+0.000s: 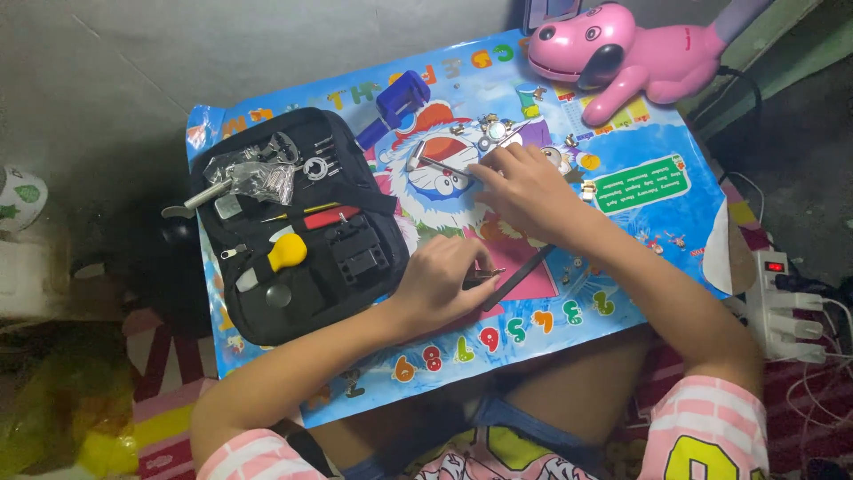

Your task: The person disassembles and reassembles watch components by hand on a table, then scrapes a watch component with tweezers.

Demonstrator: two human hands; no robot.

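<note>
The left hand [440, 283] is resting on the colourful cartoon-printed mat [640, 222], fingers curled shut around a small metal tool [484, 276] whose tip is poking out beside a dark flat strip [520, 276]. The right hand [524, 191] is lying flat near the mat's middle, fingertips pressing a thin red-and-silver tool [444, 166]. An open black tool case [293, 222] is sitting just left, a pink toy dog [622, 49] beyond.

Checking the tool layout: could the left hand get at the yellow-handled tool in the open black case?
Probably yes: the left hand rests beside the black case, and the yellow-handled tool lies uncovered on top, though the hand already holds a small tool.
</note>
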